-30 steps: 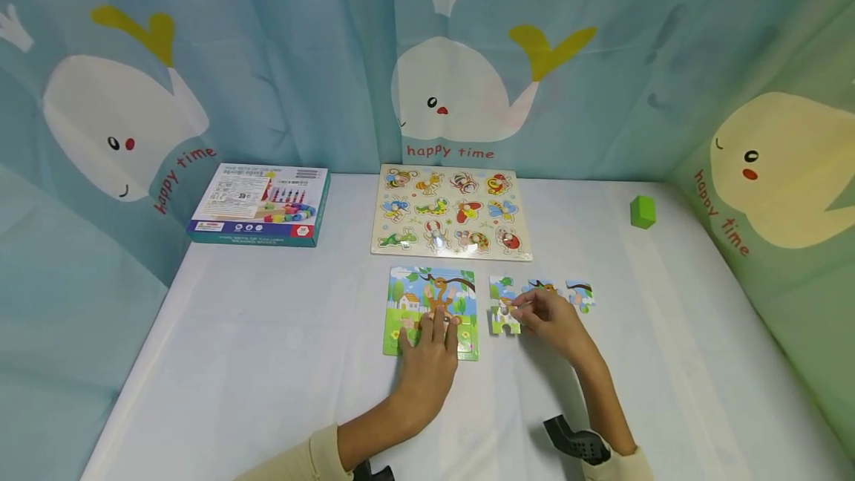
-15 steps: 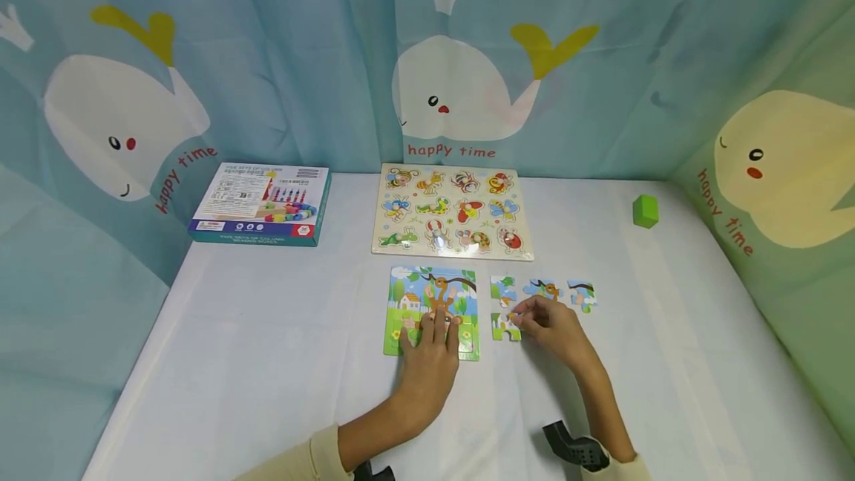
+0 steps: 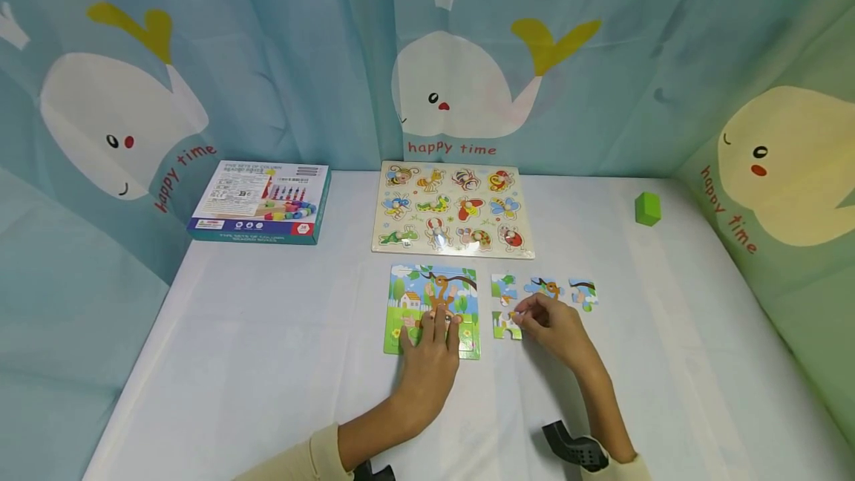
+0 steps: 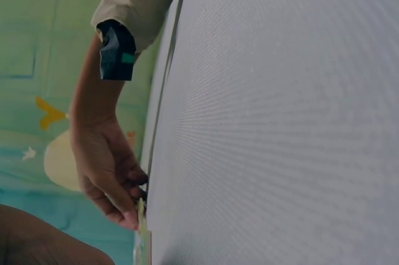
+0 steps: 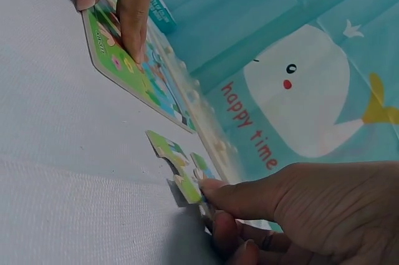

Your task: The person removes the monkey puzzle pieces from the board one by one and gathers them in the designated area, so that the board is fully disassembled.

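A square jigsaw board (image 3: 401, 280) with a monkey picture lies on the white table. My left hand (image 3: 429, 362) rests on its lower part with fingers spread and fairly straight, covering some of the picture. To the right, my right hand (image 3: 554, 326) pinches the right side of a green-and-white jigsaw piece (image 3: 499, 326) between thumb and fingers. In the right wrist view this jigsaw piece (image 5: 181, 165) sits slightly tilted, with a shadow under it. Just beyond are three more pieces: a green-and-blue piece (image 3: 502, 286), a monkey piece (image 3: 546, 286) partly behind the hand, and a branch piece (image 3: 583, 293).
A wooden insect puzzle board (image 3: 454, 210) lies behind the jigsaw. A boxed toy set (image 3: 260, 203) stands at the back left, and a green block (image 3: 647, 209) at the back right. Whale-print curtains (image 3: 320, 58) enclose the table.
My right hand has drawn the pinched piece slightly toward me, leaving a small gap below the green-and-blue piece. Over the last half second it barely moves. My left hand stays on the board.
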Demonstrator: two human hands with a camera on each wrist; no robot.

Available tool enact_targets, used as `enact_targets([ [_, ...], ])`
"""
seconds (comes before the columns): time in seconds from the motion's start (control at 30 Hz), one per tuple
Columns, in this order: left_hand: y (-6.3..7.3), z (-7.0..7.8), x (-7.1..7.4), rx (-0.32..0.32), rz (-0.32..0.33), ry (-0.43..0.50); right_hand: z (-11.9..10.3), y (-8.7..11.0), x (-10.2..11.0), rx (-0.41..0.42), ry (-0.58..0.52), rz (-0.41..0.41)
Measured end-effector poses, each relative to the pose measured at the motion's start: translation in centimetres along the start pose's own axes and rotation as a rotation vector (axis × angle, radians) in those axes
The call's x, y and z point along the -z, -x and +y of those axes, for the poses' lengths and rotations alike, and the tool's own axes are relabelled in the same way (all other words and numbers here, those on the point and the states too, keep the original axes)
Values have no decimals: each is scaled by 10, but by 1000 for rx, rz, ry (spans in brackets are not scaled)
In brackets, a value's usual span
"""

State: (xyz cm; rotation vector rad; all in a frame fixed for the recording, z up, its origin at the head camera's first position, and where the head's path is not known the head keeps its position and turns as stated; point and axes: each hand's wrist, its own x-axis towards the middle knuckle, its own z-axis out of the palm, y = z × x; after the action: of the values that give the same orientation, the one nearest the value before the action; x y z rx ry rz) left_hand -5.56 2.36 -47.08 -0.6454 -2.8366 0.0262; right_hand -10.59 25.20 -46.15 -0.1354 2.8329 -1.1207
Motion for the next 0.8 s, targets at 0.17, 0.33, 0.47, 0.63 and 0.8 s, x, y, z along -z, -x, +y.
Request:
enact_targets([
  [0.17, 0, 0, 1, 0, -14, 8, 1, 0, -1, 3, 7, 13],
  [0.33, 0, -1, 2, 2, -18, 1, 0, -1, -2, 3, 3, 21],
  [0.47, 0, -1, 2, 1, -12, -13, 0, -1, -2, -8, -3, 20],
  [0.63, 0, -1, 2, 0, -9, -19, 0, -1, -3, -10, -5, 20],
  [0.8, 0, -1, 2, -2, -16, -7, 1, -1, -3, -3, -1, 21],
])
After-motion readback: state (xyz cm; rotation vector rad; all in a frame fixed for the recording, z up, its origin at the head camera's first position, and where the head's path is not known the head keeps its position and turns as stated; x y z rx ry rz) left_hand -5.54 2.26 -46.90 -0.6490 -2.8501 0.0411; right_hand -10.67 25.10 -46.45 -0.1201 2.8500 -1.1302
